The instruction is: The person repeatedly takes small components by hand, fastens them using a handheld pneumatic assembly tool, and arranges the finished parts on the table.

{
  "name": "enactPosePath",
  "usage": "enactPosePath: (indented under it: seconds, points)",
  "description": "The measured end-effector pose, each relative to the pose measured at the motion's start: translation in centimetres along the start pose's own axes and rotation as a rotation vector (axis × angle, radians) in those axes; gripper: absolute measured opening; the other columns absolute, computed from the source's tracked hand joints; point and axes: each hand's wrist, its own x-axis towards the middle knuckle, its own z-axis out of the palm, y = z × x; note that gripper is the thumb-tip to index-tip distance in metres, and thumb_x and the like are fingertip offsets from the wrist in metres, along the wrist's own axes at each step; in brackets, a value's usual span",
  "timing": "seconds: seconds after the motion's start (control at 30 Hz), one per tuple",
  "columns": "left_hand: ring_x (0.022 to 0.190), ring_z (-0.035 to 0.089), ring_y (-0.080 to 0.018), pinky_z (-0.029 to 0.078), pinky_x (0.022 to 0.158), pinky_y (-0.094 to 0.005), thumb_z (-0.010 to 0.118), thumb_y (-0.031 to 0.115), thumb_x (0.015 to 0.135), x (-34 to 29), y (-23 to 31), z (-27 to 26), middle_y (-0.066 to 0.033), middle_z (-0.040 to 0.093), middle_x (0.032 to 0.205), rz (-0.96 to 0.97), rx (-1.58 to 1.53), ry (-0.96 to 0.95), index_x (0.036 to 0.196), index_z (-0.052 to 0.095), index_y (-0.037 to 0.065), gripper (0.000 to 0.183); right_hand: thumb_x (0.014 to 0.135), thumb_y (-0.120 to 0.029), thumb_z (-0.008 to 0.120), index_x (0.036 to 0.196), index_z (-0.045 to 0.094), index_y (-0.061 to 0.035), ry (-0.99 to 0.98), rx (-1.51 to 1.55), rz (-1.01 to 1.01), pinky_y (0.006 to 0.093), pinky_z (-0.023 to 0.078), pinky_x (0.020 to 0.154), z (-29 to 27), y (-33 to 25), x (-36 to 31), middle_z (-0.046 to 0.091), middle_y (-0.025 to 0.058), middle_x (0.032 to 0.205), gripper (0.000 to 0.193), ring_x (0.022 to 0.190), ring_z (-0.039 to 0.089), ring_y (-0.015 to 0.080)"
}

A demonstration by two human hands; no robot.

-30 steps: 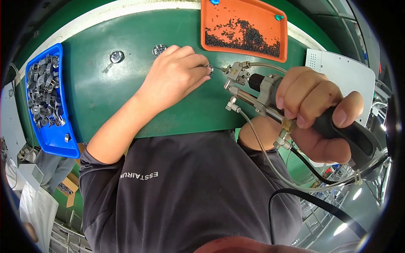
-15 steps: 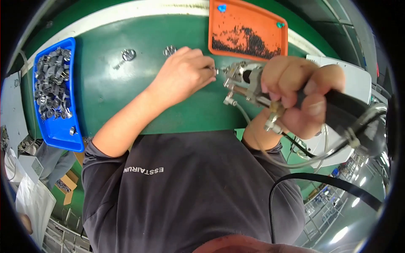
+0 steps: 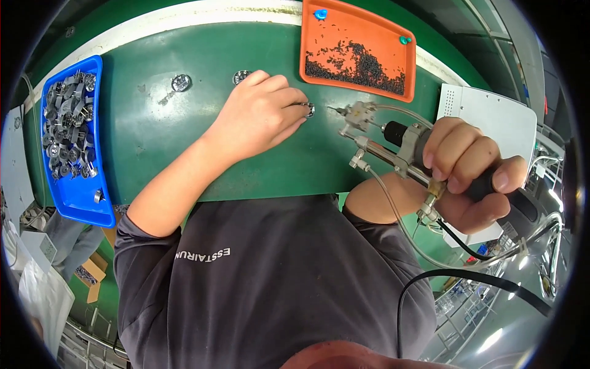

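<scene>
My left hand (image 3: 258, 114) rests on the green table (image 3: 160, 147) and pinches a small round metal part (image 3: 309, 109) between its fingertips. In my right hand (image 3: 470, 175) I grip a powered screwdriver (image 3: 393, 144) with tubes and a black cable trailing from it. Its tip points left toward the metal part and sits a short way to the right of it. Two more round metal parts (image 3: 181, 82) (image 3: 241, 76) lie on the table beyond my left hand.
A blue bin (image 3: 69, 203) filled with several metal parts stands at the table's left end. An orange tray (image 3: 344, 31) with a heap of small dark screws sits at the back. A white box (image 3: 485, 114) lies at the right. A black cable (image 3: 467, 280) loops below.
The screwdriver's tip has drawn back a little to the right of the part in my left hand. My left hand stays on the part in about the same place.
</scene>
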Motion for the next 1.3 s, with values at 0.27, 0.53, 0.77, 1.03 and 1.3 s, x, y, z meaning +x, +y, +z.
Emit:
enactPosePath:
  seconds: [0.27,0.53,0.77,1.03,1.3]
  points:
    - [0.087,0.062,-0.0178,0.046,0.075,-0.0346,0.08,0.014,0.08,0.0,-0.1,0.4,0.0016,0.073,0.102,0.002,-0.026,0.001,0.091,0.077,0.007,0.013,0.105,-0.048,0.056,0.118,0.051,-0.0172,-0.044,0.029,0.046,0.0301,0.044,0.055,0.7,1.0,-0.1,0.052,-0.0012,0.072,0.034,0.061,0.051,0.013]
    - [0.089,0.06,-0.0148,0.045,0.079,-0.0329,0.079,0.018,0.08,-0.1,-0.1,0.7,0.0063,0.071,0.098,-0.005,0.004,0.019,0.087,0.076,0.01,0.011,0.104,-0.049,0.058,0.118,0.049,-0.0165,-0.146,0.096,0.06,0.0296,0.048,0.056,0.9,2.2,0.2,0.055,-0.0014,0.074,0.037,0.061,0.054,0.0133]
    - [0.089,0.06,-0.0148,0.046,0.079,-0.0328,0.079,0.018,0.08,-0.1,-0.1,0.7,0.0061,0.072,0.099,-0.005,0.002,0.015,0.086,0.075,0.009,0.011,0.103,-0.048,0.06,0.118,0.05,-0.0157,-0.144,0.113,0.061,0.0299,0.048,0.055,1.1,2.3,0.3,0.055,-0.0011,0.074,0.037,0.06,0.055,0.0136]
    - [0.089,0.06,-0.0148,0.046,0.079,-0.0325,0.079,0.018,0.08,-0.1,-0.1,0.8,0.0061,0.072,0.1,-0.002,0.008,0.013,0.086,0.076,0.01,0.011,0.103,-0.048,0.061,0.118,0.05,-0.0162,-0.178,0.114,0.077,0.0299,0.048,0.055,0.9,2.1,0.4,0.055,-0.001,0.073,0.037,0.059,0.055,0.0138]
    - [0.086,0.063,-0.017,0.046,0.075,-0.0335,0.08,0.013,0.079,0.0,-0.3,0.3,0.0026,0.074,0.105,0.015,-0.015,-0.008,0.093,0.077,0.007,0.015,0.102,-0.049,0.061,0.116,0.049,-0.0175,-0.16,0.089,0.092,0.0303,0.048,0.055,1.2,2.0,0.3,0.056,-0.0011,0.073,0.037,0.059,0.055,0.0139]
